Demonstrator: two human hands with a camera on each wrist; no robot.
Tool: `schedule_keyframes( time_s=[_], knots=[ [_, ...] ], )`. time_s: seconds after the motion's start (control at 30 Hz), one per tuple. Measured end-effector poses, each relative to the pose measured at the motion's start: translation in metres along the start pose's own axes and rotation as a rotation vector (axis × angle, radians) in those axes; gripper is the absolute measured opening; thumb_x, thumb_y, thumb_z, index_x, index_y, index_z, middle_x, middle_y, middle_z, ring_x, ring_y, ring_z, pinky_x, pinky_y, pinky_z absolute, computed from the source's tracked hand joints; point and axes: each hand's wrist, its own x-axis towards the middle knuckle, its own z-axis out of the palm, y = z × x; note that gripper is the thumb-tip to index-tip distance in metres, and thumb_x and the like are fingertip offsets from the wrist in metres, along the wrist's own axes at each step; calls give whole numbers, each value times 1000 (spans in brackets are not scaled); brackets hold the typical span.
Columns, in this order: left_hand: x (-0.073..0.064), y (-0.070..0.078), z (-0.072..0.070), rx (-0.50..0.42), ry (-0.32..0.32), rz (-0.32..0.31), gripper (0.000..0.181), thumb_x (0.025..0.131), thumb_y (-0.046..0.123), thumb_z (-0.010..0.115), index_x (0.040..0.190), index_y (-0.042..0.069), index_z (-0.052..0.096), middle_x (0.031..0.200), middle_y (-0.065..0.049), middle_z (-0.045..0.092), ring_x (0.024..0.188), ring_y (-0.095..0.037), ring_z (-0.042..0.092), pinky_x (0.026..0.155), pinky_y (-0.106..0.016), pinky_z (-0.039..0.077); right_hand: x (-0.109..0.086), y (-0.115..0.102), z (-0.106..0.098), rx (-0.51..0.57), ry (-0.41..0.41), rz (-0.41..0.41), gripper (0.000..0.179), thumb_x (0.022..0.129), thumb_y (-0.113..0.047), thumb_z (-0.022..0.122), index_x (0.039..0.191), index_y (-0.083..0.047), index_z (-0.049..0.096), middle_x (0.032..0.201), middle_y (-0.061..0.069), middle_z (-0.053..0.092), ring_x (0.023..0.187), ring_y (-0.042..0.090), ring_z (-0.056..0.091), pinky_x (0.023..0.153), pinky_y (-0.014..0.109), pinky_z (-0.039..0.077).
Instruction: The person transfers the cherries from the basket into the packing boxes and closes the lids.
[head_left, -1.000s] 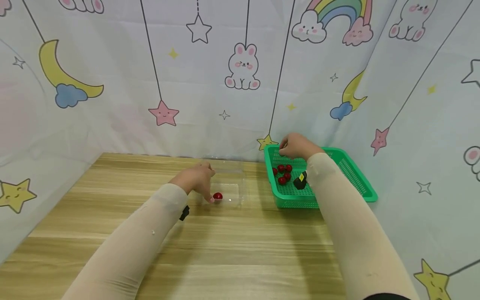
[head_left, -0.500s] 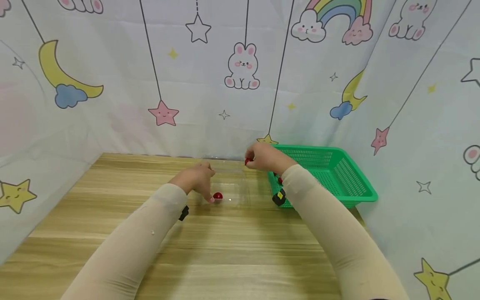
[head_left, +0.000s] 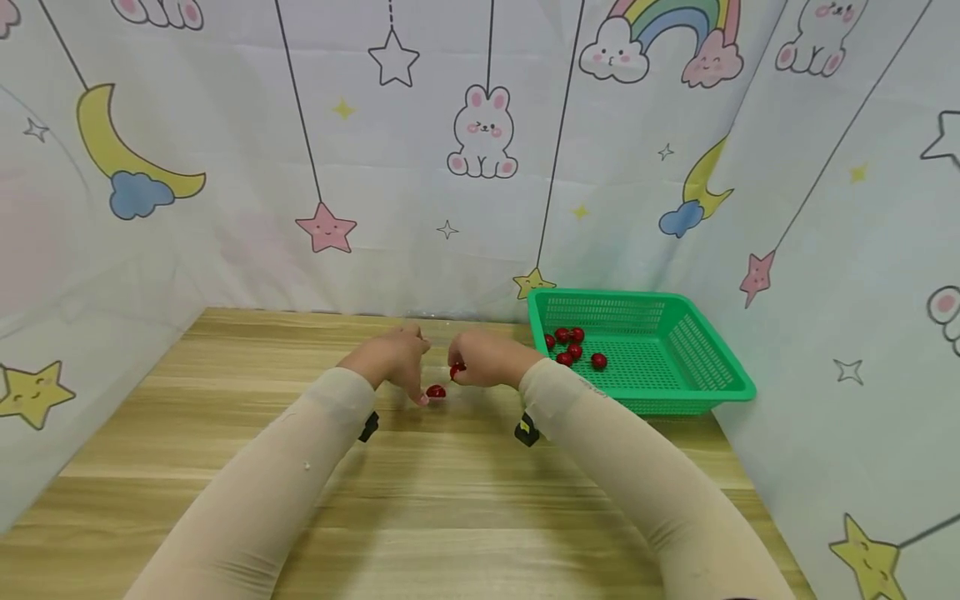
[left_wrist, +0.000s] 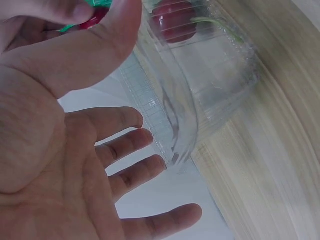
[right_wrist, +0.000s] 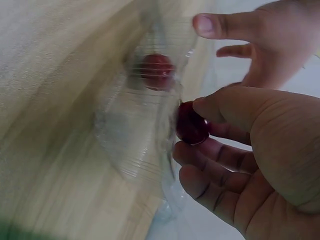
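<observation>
A clear plastic clamshell box (left_wrist: 215,95) stands on the wooden table with its lid raised; one red cherry (left_wrist: 174,21) with a green stem lies inside. My left hand (head_left: 386,360) is at the left side of the box, fingers spread and fairly straight, with fingertips against or very close to its edge. Pinched between thumb and fingers of my right hand (head_left: 491,360) is a second dark red cherry (right_wrist: 192,124), at the open top of the box. In the head view the box is mostly hidden between the hands.
To the right stands a green plastic basket (head_left: 637,400) with several cherries (head_left: 575,351) gathered on its left side. A patterned white curtain (head_left: 420,267) hangs behind the table and along its right side. The wooden table (head_left: 450,500) extends in front.
My right hand has come out of the green basket and moved left with a cherry, down to the clear box. The left hand has stayed in place.
</observation>
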Motion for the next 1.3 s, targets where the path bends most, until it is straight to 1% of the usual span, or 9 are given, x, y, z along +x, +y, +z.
schedule_keyframes(
  time_s=[0.07,0.2,0.37,0.63,0.77,0.87,1.03,1.2,1.3],
  knots=[
    [1,-1,1,-2,2,2,109,89,47,99,175,9,44,183,-20,35,170,-47,33,131,-66,44,3,-2,5,-6,-22,-10,18,109,-17,75,119,-6,85,112,7,83,96,19,73,97,37,67],
    [0,0,2,-2,3,5,110,88,47,100,175,8,45,181,-20,36,169,-47,34,130,-66,45,8,-2,14,-35,-35,-36,17,109,-18,76,116,-6,86,109,6,84,95,18,75,96,36,67],
    [-1,2,0,-3,3,9,110,87,47,100,175,7,45,181,-20,37,169,-48,35,129,-66,46,9,-2,19,-34,-51,-17,17,108,-19,78,119,-10,87,113,3,85,101,16,78,99,36,67],
    [-2,2,0,1,9,6,109,88,44,100,174,6,45,180,-19,39,167,-46,38,129,-64,47,8,-5,16,-46,-70,-5,23,108,-22,78,126,-9,85,117,4,84,104,18,77,101,38,66],
    [-3,3,0,-7,14,3,109,87,44,101,173,6,47,177,-19,42,165,-45,41,128,-63,49,3,-5,12,0,-86,29,28,109,-23,77,133,-8,82,123,6,81,110,20,76,106,41,65],
    [-3,3,0,-13,9,-1,108,88,45,101,173,6,47,177,-19,42,166,-46,39,129,-62,48,-6,-6,5,0,-66,42,30,112,-22,74,137,-7,80,130,8,81,118,23,76,110,44,64],
    [-2,3,0,-23,10,0,107,87,44,101,173,6,48,177,-21,41,166,-46,38,129,-63,47,-28,-2,-17,-59,18,57,31,114,-26,70,139,-10,80,137,7,81,128,26,77,111,46,64],
    [-3,4,1,-16,17,10,109,88,43,101,174,7,45,180,-22,38,169,-48,34,131,-65,44,-57,18,-37,-8,92,139,33,116,-27,66,143,-13,78,143,6,79,133,28,75,112,49,63],
    [-3,4,1,-3,14,11,110,89,44,100,175,7,43,182,-22,35,170,-49,32,132,-66,43,-76,36,-42,46,148,199,32,116,-27,66,143,-14,78,147,5,77,125,26,77,109,50,64]
  ],
)
